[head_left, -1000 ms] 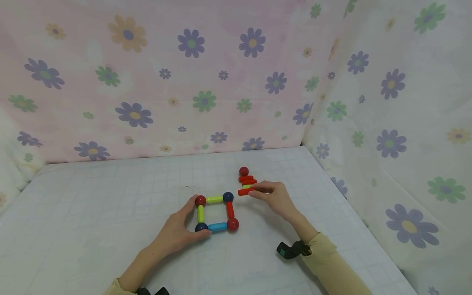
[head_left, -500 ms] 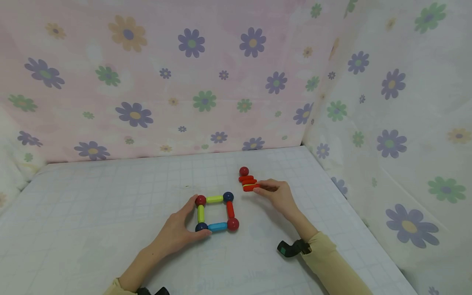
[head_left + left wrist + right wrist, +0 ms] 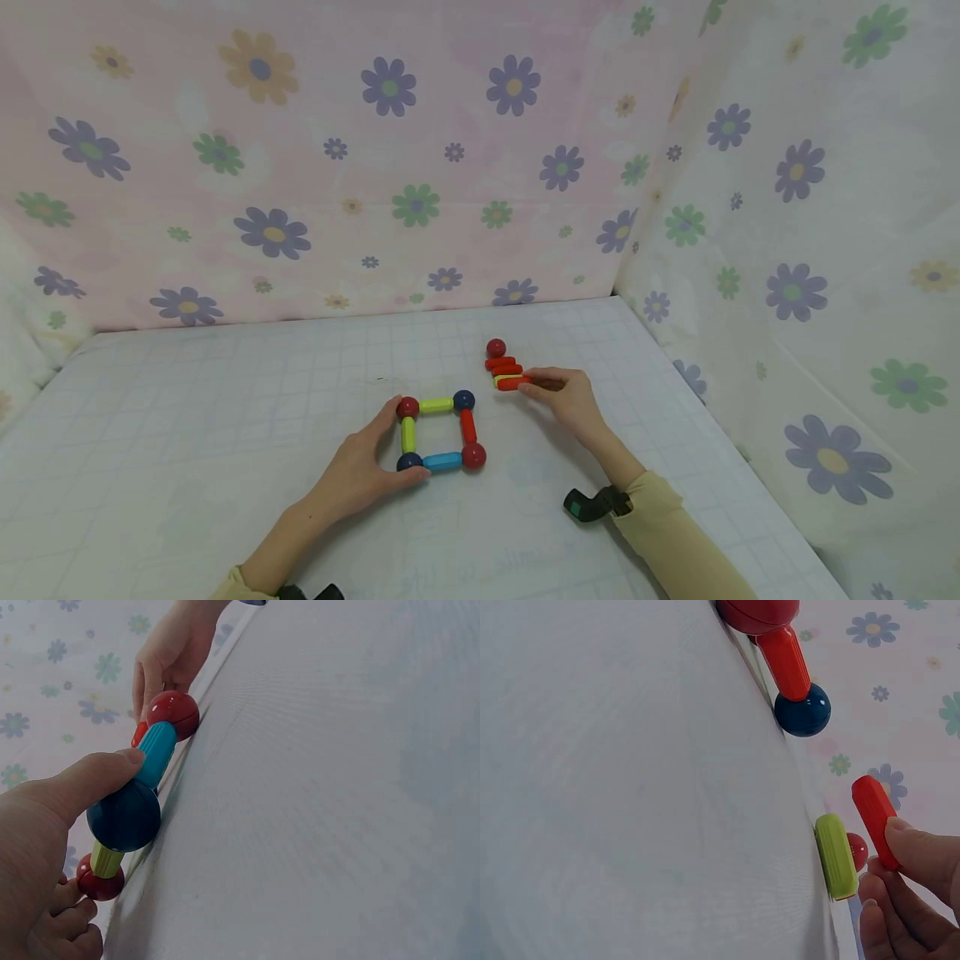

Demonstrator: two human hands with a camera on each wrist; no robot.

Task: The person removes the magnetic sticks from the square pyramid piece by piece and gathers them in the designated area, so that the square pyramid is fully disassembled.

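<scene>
My left hand (image 3: 362, 468) holds the left side of a flat square (image 3: 444, 461) of magnetic rods and balls, thumb at the near blue ball (image 3: 124, 817) and fingers at the far red ball (image 3: 408, 407). The square has two yellow rods, a red one and a light blue one, joined by red and dark blue balls. Between thumb and fingers, my right hand (image 3: 570, 404) pinches a red magnetic rod (image 3: 873, 817). It is raised above a yellow rod (image 3: 836, 856) lying on the table, which it partly covers in the head view.
Behind the held rod, two more red rods (image 3: 501, 363) lie in a row, with a loose red ball (image 3: 497, 348) beyond them. The white table (image 3: 225, 400) meets flowered cloth walls (image 3: 322, 192) at the back and right.
The right hand has shifted slightly right and away with the red rod, which now hides more of the yellow rod. The left hand and the square stay in place.
</scene>
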